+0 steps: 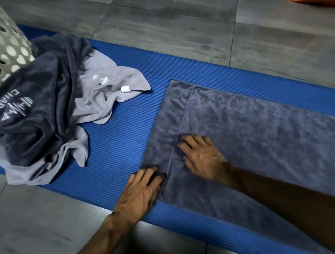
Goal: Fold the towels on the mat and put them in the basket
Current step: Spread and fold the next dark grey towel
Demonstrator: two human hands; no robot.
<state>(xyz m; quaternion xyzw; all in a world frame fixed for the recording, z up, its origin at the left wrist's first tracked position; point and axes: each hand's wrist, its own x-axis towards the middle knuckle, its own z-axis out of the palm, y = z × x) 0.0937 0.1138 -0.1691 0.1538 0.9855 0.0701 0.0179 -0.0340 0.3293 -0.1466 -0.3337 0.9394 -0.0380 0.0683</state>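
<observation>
My left grip (141,190) and right grip (201,158) lie flat, fingers straight, on the grey towel (258,135) spread over the blue mat (125,128). At upper left, a dark towel (38,104) and a light towel (104,91) are heaped beside the perforated basket (4,43).

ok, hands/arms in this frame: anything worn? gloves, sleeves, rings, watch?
Nothing worn that shows. Left hand and right hand are bare, no gloves, and no rings or watch can be made out. Both forearms are bare to the frame edge, no sleeves visible. The image is slightly blurred.
</observation>
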